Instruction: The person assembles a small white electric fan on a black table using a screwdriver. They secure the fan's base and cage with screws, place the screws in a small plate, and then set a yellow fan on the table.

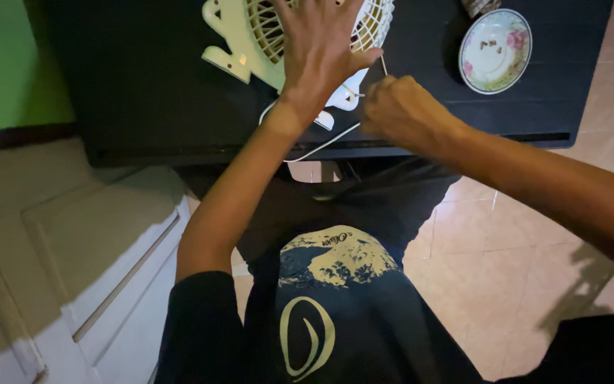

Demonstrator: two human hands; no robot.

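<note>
Cream plastic fan (pixel 250 35) lies under the left hand (pixel 319 50), fingers spread flat. At its four o'clock, the right hand (pixel 399 107) is clenched on a thin tool (pixel 384 65); a slip could jab the thumb.

- fan (pixel 250 32): cream plastic; grille of thin radial slats, dark gaps between them
- cord (pixel 321 146): white, thin
- tabletop (pixel 151 85): flat black, no pattern
- saucer (pixel 495 50): white with pink flower print at the rim, small dark specks near the middle
- shirt (pixel 335 313): black, pale yellow print: a blotchy round shape above, an oval outline with a curved stroke below
- floor (pixel 506 249): beige-pink tiles, pale grout lines
- wall (pixel 1 64): green with a dark brown strip at the bottom
- door panel (pixel 72 249): off-white, raised mouldings
</note>
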